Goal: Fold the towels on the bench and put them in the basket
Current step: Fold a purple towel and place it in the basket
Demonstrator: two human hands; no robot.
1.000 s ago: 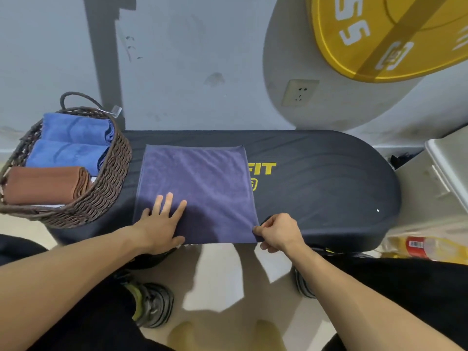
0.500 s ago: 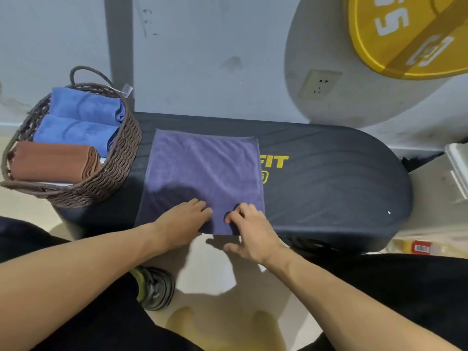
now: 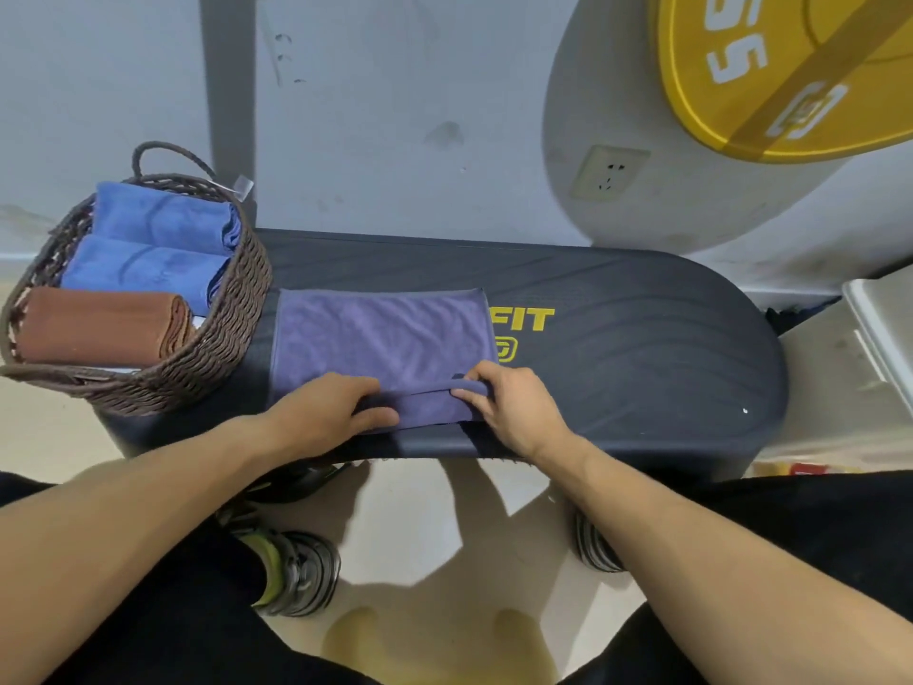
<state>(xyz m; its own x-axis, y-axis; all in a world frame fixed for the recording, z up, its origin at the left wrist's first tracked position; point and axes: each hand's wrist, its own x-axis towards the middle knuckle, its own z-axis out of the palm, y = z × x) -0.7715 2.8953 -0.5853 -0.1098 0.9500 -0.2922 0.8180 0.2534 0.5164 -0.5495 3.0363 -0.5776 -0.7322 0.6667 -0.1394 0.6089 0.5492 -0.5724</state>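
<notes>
Centrally on counter (image 3: 617, 388): purple towel (image 3: 385, 338), near edge pinched by left hand (image 3: 316, 417) and right hand (image 3: 514, 412) for folding away; wicker basket (image 3: 222, 338) alongside, within reach.

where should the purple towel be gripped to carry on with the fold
Grip the purple towel along its near hem, coming from the bench's front edge. That edge is already lifted into a small roll under the left hand and right hand; the rest lies flat.
</notes>
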